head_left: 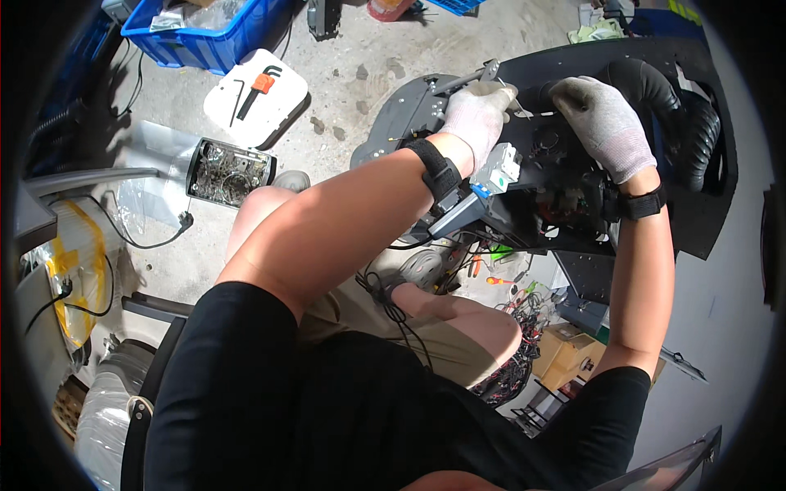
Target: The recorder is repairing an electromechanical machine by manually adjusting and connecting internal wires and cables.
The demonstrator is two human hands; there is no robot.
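My left hand (477, 119), in a pale glove, curls its fingers over the black machine (696, 227) in front of me, and I can't tell what, if anything, they grip; my right hand (604, 123), gloved too, bends its fingers over the machine a little way across, and I can't tell what they hold either. A white block (498, 170) sits just below my left glove, a ribbed hose (700, 139) right of my right
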